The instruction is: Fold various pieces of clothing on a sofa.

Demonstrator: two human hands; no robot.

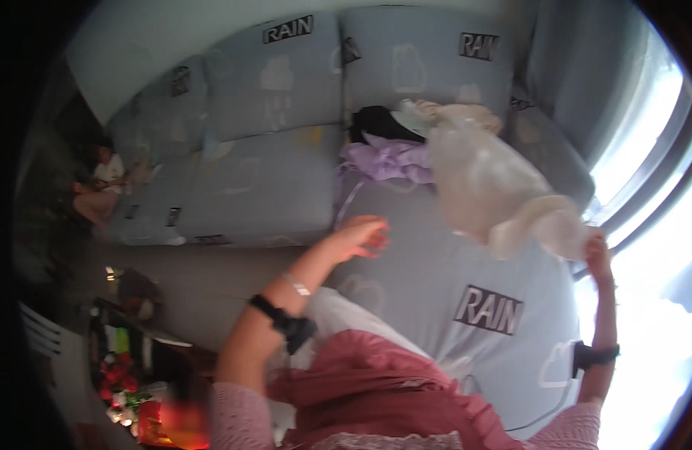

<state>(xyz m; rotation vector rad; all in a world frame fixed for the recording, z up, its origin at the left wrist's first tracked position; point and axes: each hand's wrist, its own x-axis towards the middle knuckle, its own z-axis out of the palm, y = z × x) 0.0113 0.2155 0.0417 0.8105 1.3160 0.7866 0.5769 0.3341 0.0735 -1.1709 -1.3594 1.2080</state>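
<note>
The grey sofa (pixel 286 180) carries a heap of clothes (pixel 387 146), purple and black, none of it folded yet as far as the blur shows. A sheer cream garment (pixel 488 184), limp and crumpled, hangs above the seat, pinched by the right hand (pixel 597 255); the left hand (pixel 361 236) hovers open, empty.

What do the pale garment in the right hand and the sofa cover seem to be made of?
Pale garment: it looks like thin, slightly glossy cloth, maybe satin or a synthetic; it hangs in soft folds with a faint sheen where the right hand lifts it. Sofa cover: it seems a matte woven fabric, grey-blue with printed shapes, lying smooth without shine.
</note>
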